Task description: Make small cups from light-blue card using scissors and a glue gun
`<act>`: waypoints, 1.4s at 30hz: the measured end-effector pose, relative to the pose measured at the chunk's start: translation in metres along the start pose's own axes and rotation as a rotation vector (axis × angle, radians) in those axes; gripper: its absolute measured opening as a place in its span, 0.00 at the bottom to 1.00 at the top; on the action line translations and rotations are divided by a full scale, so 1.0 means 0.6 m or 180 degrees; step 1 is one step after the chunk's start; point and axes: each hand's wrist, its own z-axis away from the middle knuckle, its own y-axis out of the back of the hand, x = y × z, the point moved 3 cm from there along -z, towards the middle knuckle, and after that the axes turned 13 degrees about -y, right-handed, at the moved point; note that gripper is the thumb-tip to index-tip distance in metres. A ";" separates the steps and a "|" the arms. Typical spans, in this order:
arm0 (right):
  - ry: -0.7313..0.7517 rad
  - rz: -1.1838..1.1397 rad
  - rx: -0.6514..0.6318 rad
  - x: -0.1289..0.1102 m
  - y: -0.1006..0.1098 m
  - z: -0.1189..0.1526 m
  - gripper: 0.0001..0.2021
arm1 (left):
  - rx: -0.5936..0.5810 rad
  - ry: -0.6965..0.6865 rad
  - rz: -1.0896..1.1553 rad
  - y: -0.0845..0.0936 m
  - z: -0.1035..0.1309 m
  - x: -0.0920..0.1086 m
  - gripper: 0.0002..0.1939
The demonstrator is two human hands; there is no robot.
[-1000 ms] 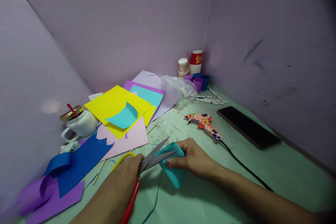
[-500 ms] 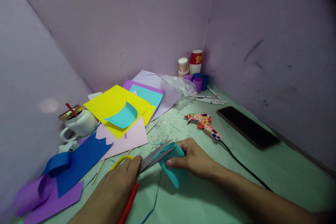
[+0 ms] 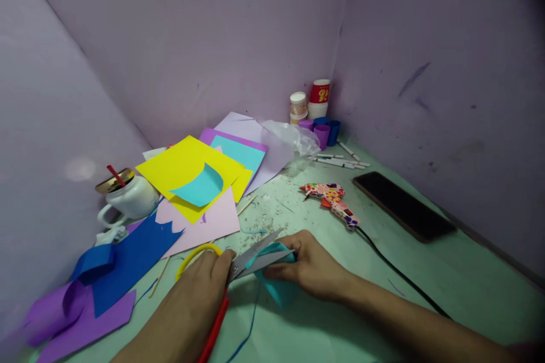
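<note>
My left hand (image 3: 200, 289) is closed around a pair of scissors (image 3: 264, 259) with one yellow and one red handle. The blades stand apart, with the edge of a light-blue paper piece (image 3: 279, 289) between them. A narrow curled sliver of that paper lies along the blades. My right hand (image 3: 313, 266) pinches the paper from the right, its fingers close to the blade tips and the thumb partly behind the lower blade. Thin blue strips (image 3: 251, 329) lie on the table below the hands.
Coloured paper sheets (image 3: 170, 167) pile up at the back left, near a white mug (image 3: 134, 198). A patterned glue gun (image 3: 327, 195) with a black cord and a phone (image 3: 402, 207) lie right. Markers (image 3: 338, 163), paper cups (image 3: 318, 99) and a plastic bag (image 3: 293, 136) are at the back.
The scissor blades have opened wider and shifted slightly right and down. The light-blue paper has tilted in my right hand, with its lower part turned more under the blades.
</note>
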 end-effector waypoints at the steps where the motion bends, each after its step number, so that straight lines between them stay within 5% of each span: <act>1: 0.0024 0.0013 0.0023 0.002 0.000 -0.001 0.07 | -0.0055 0.0020 0.0036 -0.002 -0.002 -0.002 0.26; 25: 0.0179 0.0009 0.0130 0.006 0.002 -0.002 0.08 | -0.0771 0.0247 0.0126 -0.001 -0.015 -0.001 0.23; 42: 0.0378 0.0226 0.0114 0.007 -0.006 0.000 0.16 | -0.0835 0.0307 -0.0067 -0.013 -0.029 0.011 0.26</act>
